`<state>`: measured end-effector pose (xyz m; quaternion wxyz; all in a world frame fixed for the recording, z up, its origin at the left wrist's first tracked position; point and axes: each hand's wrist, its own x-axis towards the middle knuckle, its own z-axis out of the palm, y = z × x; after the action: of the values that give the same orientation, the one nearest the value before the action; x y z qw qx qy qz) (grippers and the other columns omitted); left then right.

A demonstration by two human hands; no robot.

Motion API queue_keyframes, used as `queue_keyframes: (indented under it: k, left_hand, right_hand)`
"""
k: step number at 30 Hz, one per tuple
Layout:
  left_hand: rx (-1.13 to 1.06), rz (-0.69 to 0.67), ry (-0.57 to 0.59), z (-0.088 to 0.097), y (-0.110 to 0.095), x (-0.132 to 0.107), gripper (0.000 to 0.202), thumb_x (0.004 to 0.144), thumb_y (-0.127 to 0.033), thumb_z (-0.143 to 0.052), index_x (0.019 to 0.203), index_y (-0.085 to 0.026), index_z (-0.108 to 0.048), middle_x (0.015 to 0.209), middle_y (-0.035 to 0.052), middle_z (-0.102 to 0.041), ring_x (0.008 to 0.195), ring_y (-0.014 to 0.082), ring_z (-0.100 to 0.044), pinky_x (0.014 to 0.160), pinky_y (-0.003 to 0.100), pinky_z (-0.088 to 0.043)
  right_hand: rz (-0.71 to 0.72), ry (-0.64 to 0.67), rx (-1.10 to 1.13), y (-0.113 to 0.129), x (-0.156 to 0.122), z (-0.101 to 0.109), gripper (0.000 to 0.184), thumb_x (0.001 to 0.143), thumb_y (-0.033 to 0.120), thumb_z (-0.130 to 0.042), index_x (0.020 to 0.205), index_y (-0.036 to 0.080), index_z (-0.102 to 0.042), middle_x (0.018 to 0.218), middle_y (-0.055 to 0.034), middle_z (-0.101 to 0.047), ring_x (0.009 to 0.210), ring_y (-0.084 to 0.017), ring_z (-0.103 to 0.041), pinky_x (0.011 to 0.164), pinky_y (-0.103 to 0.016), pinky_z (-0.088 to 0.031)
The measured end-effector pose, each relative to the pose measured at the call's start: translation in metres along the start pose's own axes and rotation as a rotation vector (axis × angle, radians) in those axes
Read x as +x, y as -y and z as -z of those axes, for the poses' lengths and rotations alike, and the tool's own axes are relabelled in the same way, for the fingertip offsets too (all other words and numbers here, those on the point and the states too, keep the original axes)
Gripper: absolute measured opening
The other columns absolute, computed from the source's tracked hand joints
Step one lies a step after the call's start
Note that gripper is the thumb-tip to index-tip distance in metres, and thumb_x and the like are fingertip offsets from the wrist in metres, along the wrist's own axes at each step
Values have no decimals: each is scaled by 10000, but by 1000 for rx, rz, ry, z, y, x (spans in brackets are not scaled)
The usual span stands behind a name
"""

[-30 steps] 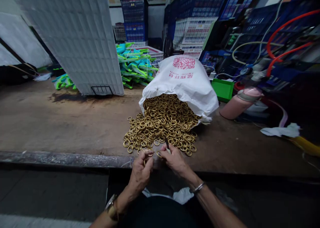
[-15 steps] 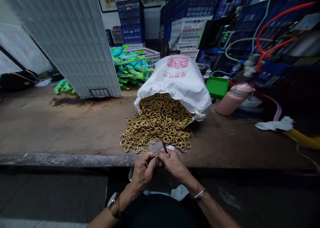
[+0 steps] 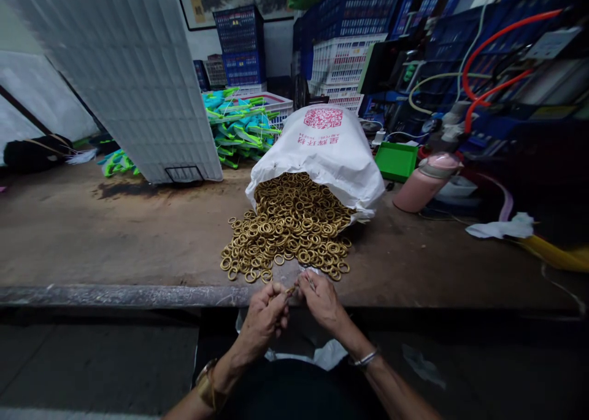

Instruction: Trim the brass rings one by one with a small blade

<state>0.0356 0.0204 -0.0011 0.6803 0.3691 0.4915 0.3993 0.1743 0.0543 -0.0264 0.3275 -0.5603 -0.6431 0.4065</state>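
Pinched in my left hand (image 3: 264, 316) is a gold-coloured ring (image 3: 290, 290), mostly covered by the fingertips. My right hand (image 3: 323, 302) is closed around a slim tool (image 3: 311, 280); only a short strip of it shows, so its kind is unclear. Both hands are close together at the table's front edge, with the right fingertips beside the ring. Just beyond them, a heap of gold-coloured rings (image 3: 285, 233) spills from the mouth of a white sack (image 3: 322, 144) lying on its side.
The brown wooden table (image 3: 138, 242) has a worn front edge. A grey-white ribbed panel (image 3: 138, 89) leans at left, near green and blue plastic pieces (image 3: 242, 126). To the right are a green tray (image 3: 396, 161), a pink bottle (image 3: 426, 184) and red hoses (image 3: 478, 64). Crates (image 3: 242, 46) stand behind.
My left hand has turned slightly, its fingers now more visible. The right hand has tilted the slim tool, whose dark upright part no longer shows. The camera view has shifted slightly.
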Motion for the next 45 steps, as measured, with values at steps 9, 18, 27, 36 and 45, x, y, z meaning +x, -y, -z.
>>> queue_keyframes:
  k: [9, 18, 27, 36, 45]
  left_hand:
    - [103, -89, -66, -1, 2, 1, 324, 710, -477, -556, 687, -182, -424, 464, -83, -432, 351, 33, -357, 346, 136, -255]
    - [-153, 20, 123, 8, 4, -14, 257, 742, -395, -588, 745, -178, -451, 519, -65, -473, 362, 32, -383, 326, 126, -238]
    - [-413, 105, 71, 28, 8, -9, 237, 772, -359, -557, 721, -137, -493, 744, 32, -570, 450, 39, -426, 347, 141, -246]
    - [-588, 193, 104, 36, 9, -1, 244, 712, -342, -620, 810, -147, -512, 680, -10, -523, 443, 30, -415, 371, 137, -209]
    - [-259, 37, -97, 29, 8, 9, 297, 694, -406, -621, 702, -176, -433, 570, -65, -460, 379, 24, -327, 352, 140, -190]
  right_hand:
    - [115, 211, -552, 4, -13, -1, 311, 662, 54, -383, 894, 190, -539, 705, -24, -615, 665, -146, -544, 586, -238, -272]
    - [12, 69, -778, 4, 14, -5, 259, 711, 55, -403, 909, 169, -524, 748, -59, -639, 659, -156, -570, 550, -250, -250]
    - [67, -47, -811, 8, 50, -33, 142, 798, 215, -463, 938, 206, -481, 790, -36, -652, 711, -175, -603, 556, -258, -253]
    - [12, -5, -805, 14, 50, -31, 144, 838, 286, -432, 948, 200, -468, 837, -48, -624, 746, -165, -588, 595, -252, -295]
    - [73, -33, -472, 5, 40, -21, 169, 729, 114, -427, 861, 189, -501, 748, -7, -569, 676, -135, -506, 602, -233, -308]
